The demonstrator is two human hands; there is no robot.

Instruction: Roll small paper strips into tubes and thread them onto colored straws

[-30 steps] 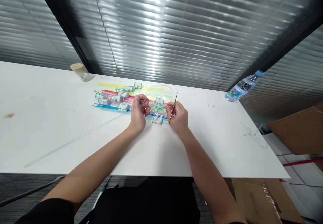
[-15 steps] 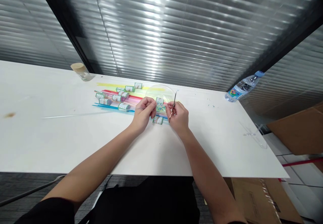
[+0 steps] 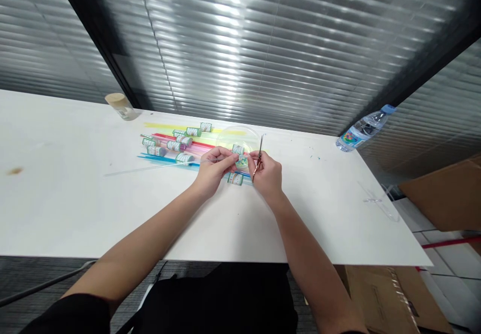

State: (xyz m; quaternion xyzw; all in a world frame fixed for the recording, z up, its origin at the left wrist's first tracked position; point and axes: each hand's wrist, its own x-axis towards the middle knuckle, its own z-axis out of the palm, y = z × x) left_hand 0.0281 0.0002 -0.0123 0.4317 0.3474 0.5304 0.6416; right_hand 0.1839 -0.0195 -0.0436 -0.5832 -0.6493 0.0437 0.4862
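My left hand pinches the near end of a long clear straw that stretches left, low over the white table. My right hand grips small scissors, blades pointing up, close to the straw's tip. Between and behind my hands lies a clear round dish with small cut pieces in it. Coloured straws in yellow, red, pink and blue lie flat beyond my left hand, with several small banded rolls on them. One roll sits between my hands.
A small jar with a tan lid stands at the back left. A water bottle lies at the table's right back corner. A clear plastic piece rests at the right edge. Cardboard boxes stand on the floor to the right. Blinds fill the background.
The clear straw swung from a diagonal toward the near left edge up to nearly level, and my left hand drew it rightward toward the scissors. My right hand barely moved.
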